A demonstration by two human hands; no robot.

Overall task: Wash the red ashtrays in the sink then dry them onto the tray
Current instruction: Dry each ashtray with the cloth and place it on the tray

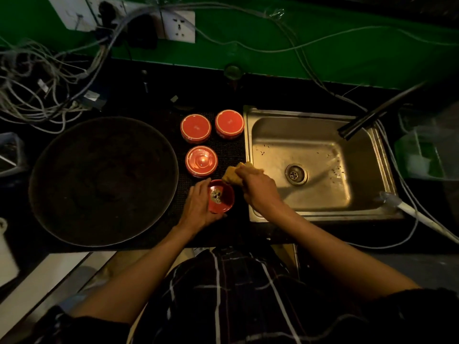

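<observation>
My left hand (198,207) grips a red ashtray (221,196) with ash and butts inside, held over the dark mat left of the steel sink (250,135). My right hand (258,187) holds a yellow sponge (232,175) just above that ashtray's rim. Three more red ashtrays stand on the mat: two upside down at the back (195,128) (229,124), one (201,161) closer to me. A large round dark tray (62,170) lies to the left.
A black faucet (360,122) runs water into the sink near the drain (296,174). Tangled cables (37,90) and wall sockets (178,26) fill the back left. A white hose (422,218) lies right of the sink. A green wall stands behind.
</observation>
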